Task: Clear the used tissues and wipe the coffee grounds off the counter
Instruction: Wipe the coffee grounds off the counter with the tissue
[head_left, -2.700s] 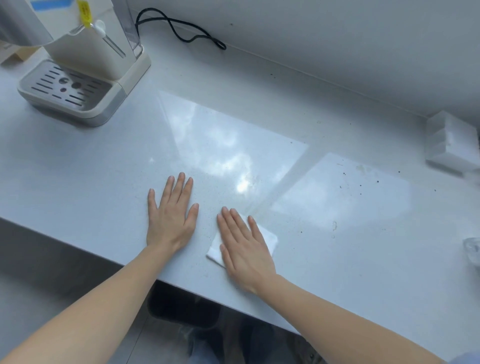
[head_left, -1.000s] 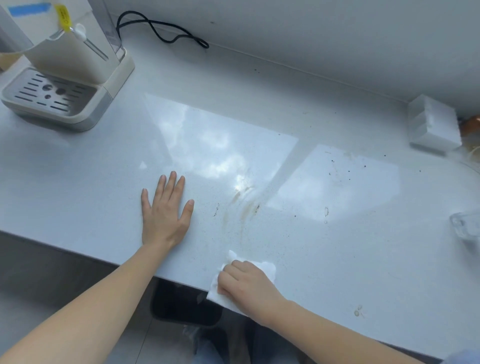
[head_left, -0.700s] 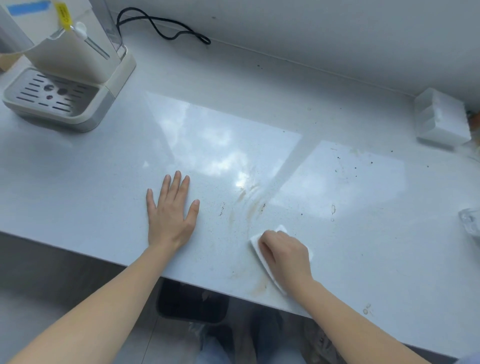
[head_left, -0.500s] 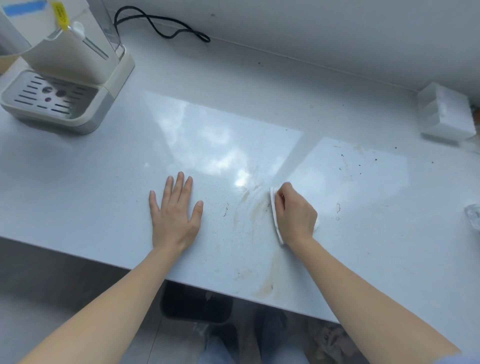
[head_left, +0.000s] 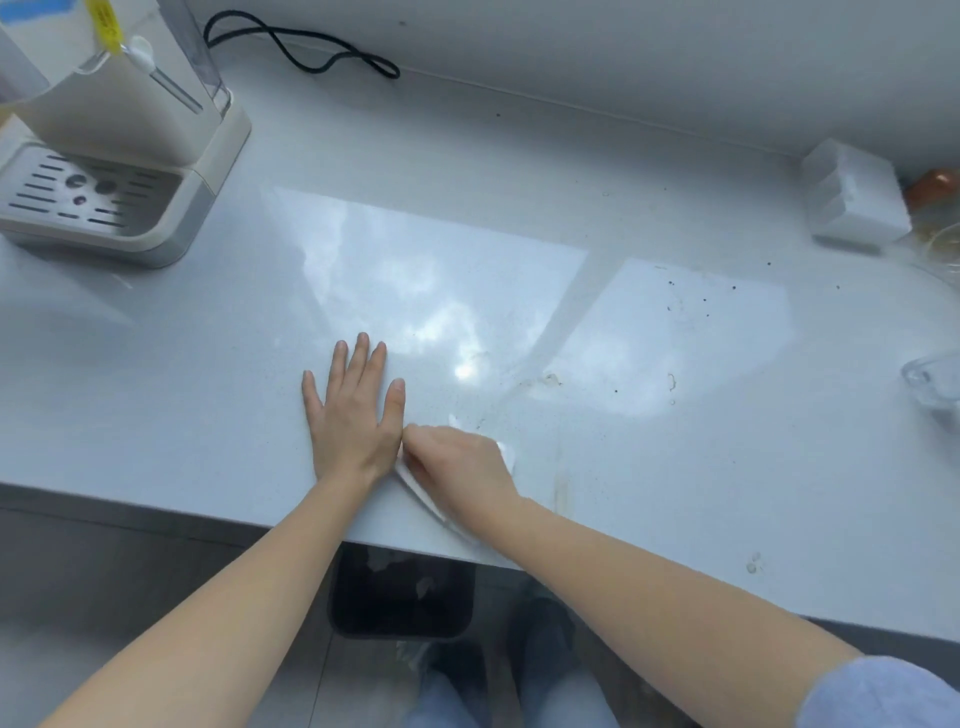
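Left hand (head_left: 353, 423): grip spread flat, bracing on counter (head_left: 519, 171) | right hand (head_left: 457, 467): grip pressing tissue (head_left: 415, 486) down to drag grounds (head_left: 701, 301) toward edge.

Kitchen: coffee machine (head_left: 109, 150) on white counter (head_left: 467, 171), bin (head_left: 400, 597) beneath.

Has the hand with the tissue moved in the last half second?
Yes. The right hand slid the tissue leftwards and nearer the counter edge, now touching the flat left hand.
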